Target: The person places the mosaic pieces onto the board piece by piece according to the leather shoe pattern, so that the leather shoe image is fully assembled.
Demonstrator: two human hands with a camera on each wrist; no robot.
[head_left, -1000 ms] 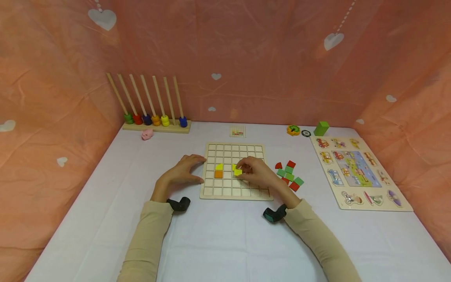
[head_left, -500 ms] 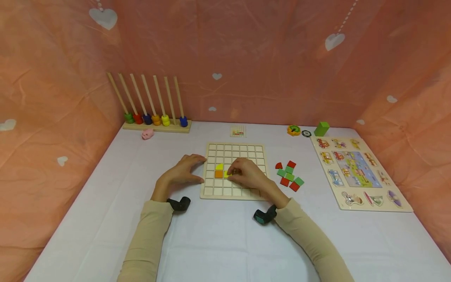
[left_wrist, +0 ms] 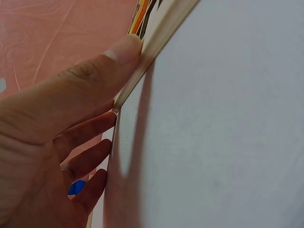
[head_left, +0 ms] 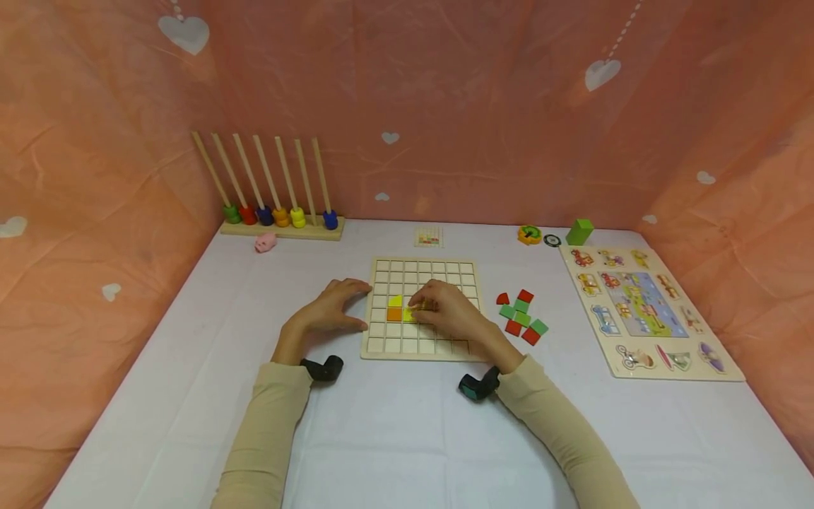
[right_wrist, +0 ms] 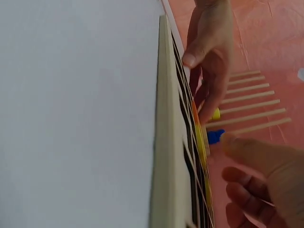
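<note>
A square wooden grid board (head_left: 420, 268) lies mid-table. My left hand (head_left: 332, 305) steadies its left edge, thumb and index fingertips spread apart along it. Close over the board, the fingers of my right hand (head_left: 453, 311) are bent around a yellow tile (head_left: 409, 315), which lies beside an orange tile (head_left: 394, 314). Another yellow tile (head_left: 396, 302) sits directly behind the orange one. Some yellow also shows in the gap of the right-hand fingers. In the right wrist view the thumb (right_wrist: 235, 145) stands off the board, and the index fingertip is hidden.
Several loose red and green tiles (head_left: 522, 318) lie right of the board. Behind it is a small pattern card (head_left: 429, 237). A peg stand (head_left: 282, 230) and pink pig (head_left: 265, 242) are back left. A picture puzzle (head_left: 649, 360) and green block (head_left: 580, 232) are right.
My right hand has moved left over the board, bringing a yellow tile beside the orange one. In the last half second it has barely shifted. The left hand has stayed put.
</note>
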